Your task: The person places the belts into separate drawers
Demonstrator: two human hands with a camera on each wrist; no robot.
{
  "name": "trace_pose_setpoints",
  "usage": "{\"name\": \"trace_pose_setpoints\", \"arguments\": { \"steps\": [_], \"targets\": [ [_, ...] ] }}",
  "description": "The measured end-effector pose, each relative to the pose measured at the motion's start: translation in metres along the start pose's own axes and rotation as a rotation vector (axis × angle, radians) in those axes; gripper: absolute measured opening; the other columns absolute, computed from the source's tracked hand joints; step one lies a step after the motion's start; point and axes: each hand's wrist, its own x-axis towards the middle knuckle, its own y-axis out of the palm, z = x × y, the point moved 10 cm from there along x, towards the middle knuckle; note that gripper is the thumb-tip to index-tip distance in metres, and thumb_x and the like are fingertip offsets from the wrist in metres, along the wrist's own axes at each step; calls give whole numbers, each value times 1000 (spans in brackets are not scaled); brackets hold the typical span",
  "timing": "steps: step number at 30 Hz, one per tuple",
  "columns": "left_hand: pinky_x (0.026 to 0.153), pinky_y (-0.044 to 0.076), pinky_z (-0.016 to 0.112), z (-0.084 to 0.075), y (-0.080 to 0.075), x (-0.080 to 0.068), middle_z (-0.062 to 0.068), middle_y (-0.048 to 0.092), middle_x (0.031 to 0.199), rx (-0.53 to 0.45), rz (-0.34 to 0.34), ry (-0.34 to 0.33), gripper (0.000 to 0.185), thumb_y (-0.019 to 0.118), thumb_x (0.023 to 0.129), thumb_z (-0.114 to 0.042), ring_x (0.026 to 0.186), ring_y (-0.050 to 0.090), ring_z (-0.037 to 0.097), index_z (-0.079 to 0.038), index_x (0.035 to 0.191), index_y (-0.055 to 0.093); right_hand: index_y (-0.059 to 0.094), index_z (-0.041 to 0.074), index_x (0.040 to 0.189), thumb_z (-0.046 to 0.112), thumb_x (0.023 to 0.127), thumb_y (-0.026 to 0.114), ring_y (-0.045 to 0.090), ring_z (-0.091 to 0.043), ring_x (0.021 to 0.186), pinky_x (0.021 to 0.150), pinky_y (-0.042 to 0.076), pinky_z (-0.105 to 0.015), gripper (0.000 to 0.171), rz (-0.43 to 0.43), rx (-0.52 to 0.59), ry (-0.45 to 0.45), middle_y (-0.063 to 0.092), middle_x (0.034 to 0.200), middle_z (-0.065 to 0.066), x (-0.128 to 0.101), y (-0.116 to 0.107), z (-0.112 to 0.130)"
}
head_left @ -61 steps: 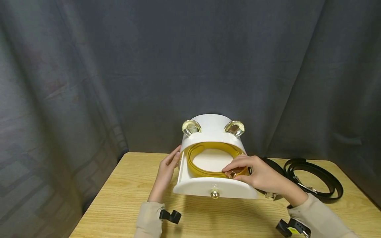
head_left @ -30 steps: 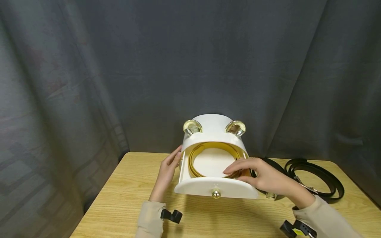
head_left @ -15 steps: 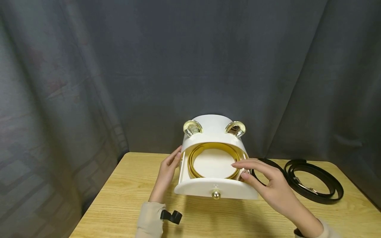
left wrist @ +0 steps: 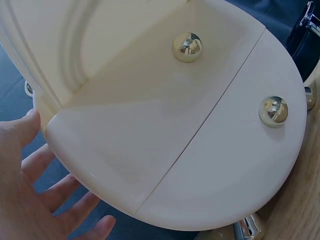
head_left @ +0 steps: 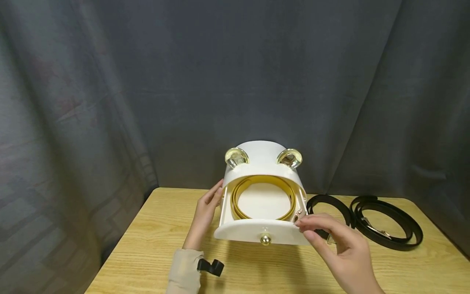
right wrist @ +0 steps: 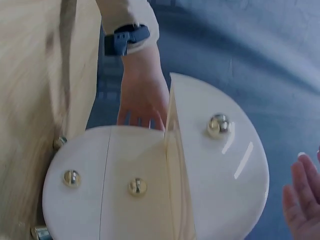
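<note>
A white box with drawers and gold ear shapes (head_left: 261, 157) stands on the table. Its top drawer (head_left: 238, 229) is pulled out, and inside lies a coiled yellow belt (head_left: 269, 179) with its buckle (head_left: 298, 215) at the front right corner. My left hand (head_left: 203, 210) rests against the box's left side, its fingers spread in the left wrist view, where the thumb (left wrist: 27, 127) lies at the drawer's edge. My right hand (head_left: 341, 247) holds nothing and is nearest the drawer's front right corner; in the right wrist view its fingers (right wrist: 302, 192) are apart from the drawer front (right wrist: 215, 165).
Two coiled black belts (head_left: 398, 210) lie right of the box on the wooden table (head_left: 161, 232). Two lower drawers with gold knobs (left wrist: 274, 111) are shut. A dark grey curtain (head_left: 235, 81) hangs behind the table.
My right hand has let go of the yellow belt's buckle and moved right and toward me, out of the drawer. The buckle now lies nearer the drawer's right side. The left hand has stayed put.
</note>
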Motion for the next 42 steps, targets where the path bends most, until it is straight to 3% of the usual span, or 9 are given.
{"name": "trace_pose_setpoints", "arguments": {
  "steps": [4, 7, 13, 26, 34, 42],
  "targets": [
    [107, 42, 47, 1, 1, -1, 6, 50, 147, 3, 5, 1, 44, 51, 105, -31, 134, 46, 27, -13, 145, 53, 69, -4, 106, -28, 76, 66, 66, -12, 97, 88, 51, -17, 38, 7, -84, 79, 71, 101, -8, -10, 7, 0],
    [107, 42, 47, 2, 1, -2, 6, 49, 148, 5, 8, 3, 44, 51, 105, -31, 134, 46, 27, -13, 145, 53, 69, -4, 105, -27, 75, 68, 66, -13, 93, 86, 51, -18, 38, 11, -95, 42, 71, 99, -10, -15, 12, 3],
    [107, 42, 47, 2, 3, -2, 5, 50, 147, 2, 9, 5, 44, 51, 105, -33, 134, 47, 26, -14, 145, 53, 70, 4, 107, -22, 72, 74, 66, -9, 87, 79, 51, -16, 43, 23, -259, 70, 71, 99, -3, -24, 19, -3],
    [108, 39, 50, 4, 4, -6, 4, 49, 148, 0, 14, -16, 46, 51, 104, -36, 136, 44, 26, -16, 145, 52, 66, 5, 122, -18, 72, 77, 66, -10, 80, 74, 52, -18, 56, 69, -222, 83, 71, 99, -3, -45, 43, -23],
    [107, 42, 47, 4, 4, -7, 5, 50, 148, 3, 10, -13, 45, 51, 105, -34, 134, 46, 26, -14, 145, 53, 67, 11, 122, -12, 75, 78, 66, -7, 79, 75, 53, -18, 54, 93, -275, 131, 71, 99, 6, -46, 51, -30],
    [105, 44, 47, -6, 1, 2, 7, 50, 147, 16, 4, 13, 44, 51, 105, -32, 133, 48, 28, -12, 145, 53, 66, 8, 123, -12, 78, 76, 66, -9, 81, 78, 53, -18, 50, 96, -272, 106, 70, 99, 2, -39, 56, -33]
  ]
}}
